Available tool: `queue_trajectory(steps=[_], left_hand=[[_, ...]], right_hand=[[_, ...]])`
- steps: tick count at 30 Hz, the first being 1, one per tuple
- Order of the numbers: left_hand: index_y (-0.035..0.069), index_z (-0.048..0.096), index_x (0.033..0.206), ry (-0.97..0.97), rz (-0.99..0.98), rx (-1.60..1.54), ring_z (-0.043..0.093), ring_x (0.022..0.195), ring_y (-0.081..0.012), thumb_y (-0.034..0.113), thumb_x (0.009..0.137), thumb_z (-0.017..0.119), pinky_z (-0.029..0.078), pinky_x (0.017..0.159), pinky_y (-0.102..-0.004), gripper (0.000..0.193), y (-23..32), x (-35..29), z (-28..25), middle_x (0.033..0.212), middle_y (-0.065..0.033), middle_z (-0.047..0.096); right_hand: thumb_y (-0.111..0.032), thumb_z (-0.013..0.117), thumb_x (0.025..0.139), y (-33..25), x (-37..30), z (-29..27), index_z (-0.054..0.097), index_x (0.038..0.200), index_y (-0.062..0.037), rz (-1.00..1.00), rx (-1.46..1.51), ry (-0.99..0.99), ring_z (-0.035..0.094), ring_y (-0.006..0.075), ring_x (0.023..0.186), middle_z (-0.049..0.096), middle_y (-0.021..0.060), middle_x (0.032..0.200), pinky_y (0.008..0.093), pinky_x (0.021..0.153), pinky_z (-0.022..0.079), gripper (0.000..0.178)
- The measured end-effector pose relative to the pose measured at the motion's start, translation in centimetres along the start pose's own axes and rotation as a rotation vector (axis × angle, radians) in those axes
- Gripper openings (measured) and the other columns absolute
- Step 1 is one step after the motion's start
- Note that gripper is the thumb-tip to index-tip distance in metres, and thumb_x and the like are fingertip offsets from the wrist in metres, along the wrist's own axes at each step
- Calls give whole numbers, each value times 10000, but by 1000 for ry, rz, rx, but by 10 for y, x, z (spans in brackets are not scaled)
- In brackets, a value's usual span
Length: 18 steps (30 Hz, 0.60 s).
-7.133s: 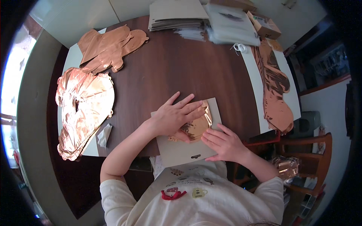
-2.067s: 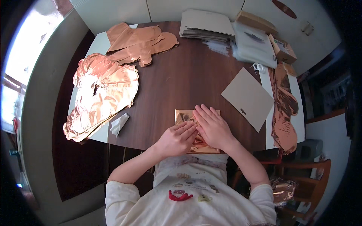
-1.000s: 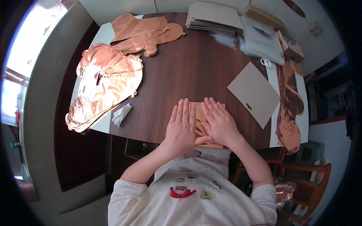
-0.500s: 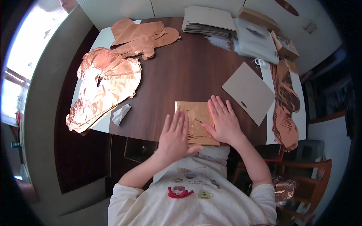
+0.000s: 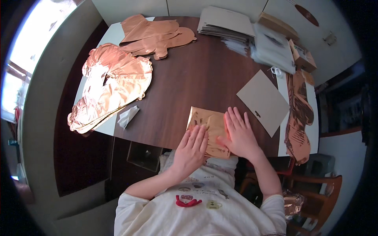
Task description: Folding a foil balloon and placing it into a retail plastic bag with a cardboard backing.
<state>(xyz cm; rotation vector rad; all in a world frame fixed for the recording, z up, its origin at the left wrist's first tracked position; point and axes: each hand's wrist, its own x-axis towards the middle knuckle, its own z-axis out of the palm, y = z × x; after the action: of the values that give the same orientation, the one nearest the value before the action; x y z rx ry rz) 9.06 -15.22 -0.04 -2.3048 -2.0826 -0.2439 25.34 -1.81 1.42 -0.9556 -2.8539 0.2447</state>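
A rose-gold foil balloon, folded into a flat square packet (image 5: 214, 122), lies at the near edge of the table. My left hand (image 5: 189, 151) rests on its left side with the fingers stretched out flat. Along the packet's right edge lies my right hand (image 5: 241, 136), palm down, fingers extended and thumb over the foil. Neither hand grips anything. To the right of my right hand is a grey cardboard sheet (image 5: 263, 103) with a small hanging slot.
Shiny flat foil balloons (image 5: 130, 78) and a matte stack (image 5: 165, 39) lie at the left. A crumpled white tissue (image 5: 128, 117) is nearby. Cardboard sheets (image 5: 226, 23), clear plastic bags (image 5: 271, 46) and a small box (image 5: 303, 57) stand far right, foil strips (image 5: 298, 126) at the right edge.
The view has shifted slightly. My left hand has moved onto the packet's left part, and my right hand has slid slightly along its right edge. Both stay flat.
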Motion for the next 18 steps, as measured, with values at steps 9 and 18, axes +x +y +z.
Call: queue_trajectory(steps=[9,18], left_hand=[[31,489,1282,9,256,63,411,1299,-242,217,875,501,284,1089,-445,448,-33,-6,-6,1380,-108,457],[45,502,1271,-38,299,22,428,1284,-227,204,872,509,290,1083,-449,430,-42,-1,-13,1365,-97,473]], right_hand=[[-308,695,713,36,77,-50,546,1266,-200,-812,-80,-240,376,222,1316,472,-45,1373,468,1080,303,583],[-525,789,382,32,104,-39,362,1405,-132,-875,-219,-424,297,194,1371,342,-38,1477,403,1055,317,1177]])
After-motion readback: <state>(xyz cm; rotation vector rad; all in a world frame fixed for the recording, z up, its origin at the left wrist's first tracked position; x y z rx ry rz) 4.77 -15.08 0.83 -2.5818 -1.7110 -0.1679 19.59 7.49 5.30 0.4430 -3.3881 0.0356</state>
